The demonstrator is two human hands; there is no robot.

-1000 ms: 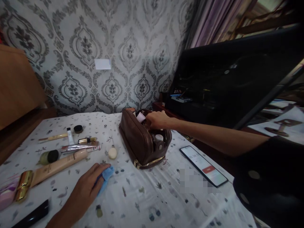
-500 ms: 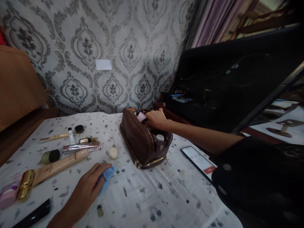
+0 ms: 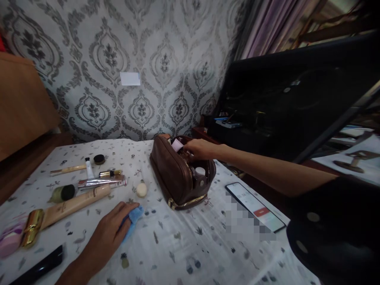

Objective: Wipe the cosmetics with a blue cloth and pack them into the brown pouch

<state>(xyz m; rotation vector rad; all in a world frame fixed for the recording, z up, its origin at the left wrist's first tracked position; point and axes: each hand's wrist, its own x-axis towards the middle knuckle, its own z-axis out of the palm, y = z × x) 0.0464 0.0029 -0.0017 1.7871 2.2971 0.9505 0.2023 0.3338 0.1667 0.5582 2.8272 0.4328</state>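
Observation:
My left hand (image 3: 111,227) rests on the printed cloth with its fingers closed over a blue cloth (image 3: 134,219). A small round cream-coloured item (image 3: 141,190) lies just beyond those fingertips. The brown makeup bag (image 3: 170,172) stands unzipped at the middle of the table. At its opening is my right hand (image 3: 200,149), fingers curled and reaching down inside; what they grip, if anything, is hidden. Beside them a pale pink item (image 3: 177,145) pokes out of the bag, and a white round cap (image 3: 200,171) shows near its front end.
Cosmetics lie on the left: a beige tube (image 3: 77,204), a silver tube (image 3: 99,181), a green jar (image 3: 63,194), a gold-capped bottle (image 3: 32,227) and a black tube (image 3: 41,265). A phone (image 3: 252,206) lies right of the bag. Behind it leans a large black panel (image 3: 285,99).
My right hand has shifted slightly right and lower at the bag's opening, and the sleeve has drawn back right, uncovering more of the phone. My left hand stays on the blue cloth.

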